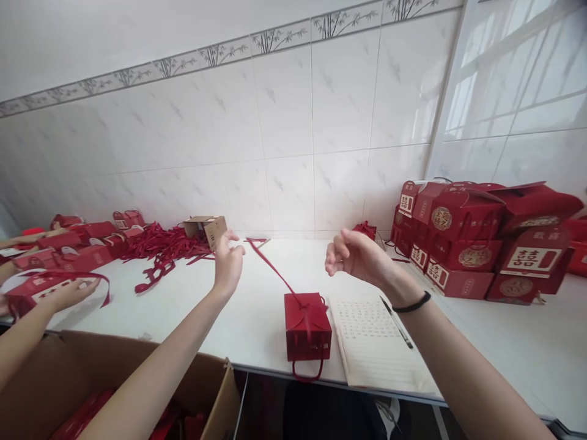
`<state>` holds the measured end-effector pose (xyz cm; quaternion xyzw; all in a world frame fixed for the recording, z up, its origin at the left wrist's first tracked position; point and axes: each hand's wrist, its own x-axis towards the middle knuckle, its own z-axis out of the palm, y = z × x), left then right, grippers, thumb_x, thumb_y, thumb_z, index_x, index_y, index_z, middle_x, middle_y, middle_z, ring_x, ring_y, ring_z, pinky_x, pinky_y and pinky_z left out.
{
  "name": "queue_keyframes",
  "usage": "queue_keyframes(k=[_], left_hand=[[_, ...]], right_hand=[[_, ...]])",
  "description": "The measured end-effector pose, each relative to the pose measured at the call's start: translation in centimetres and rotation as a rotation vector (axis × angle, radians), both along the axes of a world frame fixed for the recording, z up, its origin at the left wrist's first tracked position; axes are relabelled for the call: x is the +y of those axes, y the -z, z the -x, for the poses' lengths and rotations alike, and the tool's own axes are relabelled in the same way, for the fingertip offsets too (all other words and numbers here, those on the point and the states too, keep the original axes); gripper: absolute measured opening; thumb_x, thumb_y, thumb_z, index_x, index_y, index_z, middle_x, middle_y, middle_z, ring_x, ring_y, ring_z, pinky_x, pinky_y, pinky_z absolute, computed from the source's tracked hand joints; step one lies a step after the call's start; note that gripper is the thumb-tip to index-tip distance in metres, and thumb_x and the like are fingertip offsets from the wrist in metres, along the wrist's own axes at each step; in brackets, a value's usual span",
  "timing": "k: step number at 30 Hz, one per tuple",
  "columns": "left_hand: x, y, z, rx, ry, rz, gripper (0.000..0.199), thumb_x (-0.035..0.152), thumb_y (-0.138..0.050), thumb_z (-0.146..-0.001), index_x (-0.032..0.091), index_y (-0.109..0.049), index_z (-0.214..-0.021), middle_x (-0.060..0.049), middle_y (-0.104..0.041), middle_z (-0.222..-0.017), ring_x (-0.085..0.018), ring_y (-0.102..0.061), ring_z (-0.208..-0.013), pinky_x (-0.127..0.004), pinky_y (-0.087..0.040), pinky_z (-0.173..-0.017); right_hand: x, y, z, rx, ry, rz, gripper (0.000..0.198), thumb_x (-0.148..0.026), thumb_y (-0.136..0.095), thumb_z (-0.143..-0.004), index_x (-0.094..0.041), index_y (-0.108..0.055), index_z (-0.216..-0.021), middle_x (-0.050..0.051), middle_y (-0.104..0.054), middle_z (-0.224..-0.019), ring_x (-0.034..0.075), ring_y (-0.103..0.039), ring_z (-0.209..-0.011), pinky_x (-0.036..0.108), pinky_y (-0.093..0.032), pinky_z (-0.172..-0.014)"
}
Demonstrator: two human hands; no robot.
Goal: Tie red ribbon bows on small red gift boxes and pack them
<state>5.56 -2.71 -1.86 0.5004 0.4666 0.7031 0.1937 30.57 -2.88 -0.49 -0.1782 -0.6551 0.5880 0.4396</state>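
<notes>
On the white table stands a small red gift box (pixel 308 330) with a bow on its lid and a cord handle hanging over the front edge. A long dark red ribbon (pixel 275 269) stretches from its top toward the back left. My left hand (pixel 228 263) is raised just left of the ribbon's far end, fingers bent and apart, with no visible hold on it. Above and to the right of the box, my right hand (pixel 355 256) hovers with loosely curled, parted fingers and nothing in them. A black band circles that wrist.
Red boxes (pixel 472 244) are stacked at right. A notebook (pixel 380 342) and pen (pixel 397 324) lie beside the gift box. Ribbons (pixel 160 244) heap at left near a small carton (pixel 208 229). A co-worker's hand (pixel 71 296) handles another box. An open cardboard box (pixel 229 391) stands front left.
</notes>
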Motion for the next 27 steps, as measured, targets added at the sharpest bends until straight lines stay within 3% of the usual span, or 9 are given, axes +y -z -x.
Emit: queue_keyframes(k=[1, 2, 5, 7, 9, 16, 22, 27], left_hand=[[0.0, 0.6, 0.5, 0.111, -0.093, -0.029, 0.014, 0.011, -0.050, -0.060, 0.021, -0.049, -0.071, -0.002, -0.053, -0.110, -0.022, -0.040, -0.118, -0.034, -0.032, -0.095], [-0.2, 1.2, 0.6, 0.238, -0.102, -0.038, 0.014, 0.012, -0.049, -0.061, 0.021, -0.050, -0.072, -0.003, -0.054, -0.104, -0.021, -0.044, -0.112, -0.033, -0.034, -0.092], [-1.6, 3.3, -0.6, 0.602, 0.200, 0.090, 0.007, 0.018, -0.050, -0.067, 0.021, -0.055, -0.071, -0.003, -0.056, -0.083, -0.019, -0.052, -0.084, -0.031, -0.040, -0.077], [-2.6, 4.7, -2.2, 0.772, 0.377, 0.205, 0.005, 0.024, -0.054, -0.069, 0.020, -0.057, -0.068, -0.003, -0.055, -0.078, -0.019, -0.052, -0.076, -0.031, -0.040, -0.072], [-3.3, 5.8, -3.7, 0.847, 0.440, 0.272, 0.010, 0.029, -0.056, -0.071, 0.020, -0.058, -0.067, -0.003, -0.054, -0.076, -0.019, -0.052, -0.075, -0.031, -0.040, -0.070], [-3.0, 7.3, -4.8, 0.876, 0.428, 0.308, 0.011, 0.027, -0.052, -0.075, 0.021, -0.061, -0.080, -0.004, -0.056, -0.088, -0.019, -0.055, -0.077, -0.029, -0.041, -0.066], [-2.6, 6.9, -3.9, 0.978, 0.413, 0.307, 0.016, 0.024, -0.044, -0.081, 0.021, -0.058, -0.087, -0.005, -0.055, -0.095, -0.020, -0.056, -0.083, -0.032, -0.041, -0.075], [-2.6, 6.1, -2.8, 1.077, 0.430, 0.238, 0.011, 0.029, -0.052, -0.080, 0.022, -0.059, -0.077, -0.004, -0.057, -0.082, -0.022, -0.053, -0.084, -0.033, -0.039, -0.075]], right_hand=[[0.1, 0.7, -0.3, -0.129, 0.050, -0.044, 0.044, -0.055, -0.057, -0.074, -0.017, -0.050, -0.053, 0.004, -0.062, -0.064, 0.017, -0.060, -0.061, 0.029, -0.048, -0.057], [0.2, 1.6, -0.4, -0.285, 0.120, -0.115, 0.037, -0.048, -0.057, -0.076, -0.017, -0.055, -0.057, 0.004, -0.063, -0.065, 0.017, -0.059, -0.060, 0.027, -0.046, -0.056], [0.5, 4.2, 0.5, -0.672, 0.271, -0.379, 0.016, -0.024, -0.054, -0.078, -0.017, -0.065, -0.069, 0.003, -0.065, -0.071, 0.016, -0.058, -0.064, 0.025, -0.042, -0.058], [0.5, 5.5, 1.4, -0.760, 0.267, -0.505, 0.016, -0.014, -0.052, -0.077, -0.019, -0.067, -0.073, 0.001, -0.065, -0.075, 0.015, -0.058, -0.069, 0.025, -0.042, -0.063], [0.3, 6.3, 2.2, -0.804, 0.239, -0.553, 0.019, -0.010, -0.053, -0.076, -0.020, -0.069, -0.074, 0.001, -0.065, -0.076, 0.016, -0.057, -0.070, 0.024, -0.041, -0.065], [-0.2, 6.9, 2.8, -0.910, 0.275, -0.587, 0.018, -0.009, -0.055, -0.077, -0.017, -0.062, -0.063, 0.003, -0.058, -0.072, 0.013, -0.050, -0.059, 0.023, -0.035, -0.055], [-2.7, 7.0, 2.5, -1.069, 0.491, -0.477, 0.034, -0.041, -0.056, -0.084, -0.019, -0.044, -0.060, 0.002, -0.052, -0.059, 0.013, -0.041, -0.048, 0.026, -0.026, -0.046], [-4.3, 6.8, 2.0, -1.088, 0.430, -0.433, 0.027, -0.026, -0.060, -0.081, -0.020, -0.044, -0.061, 0.001, -0.053, -0.061, 0.013, -0.043, -0.050, 0.026, -0.025, -0.047]])
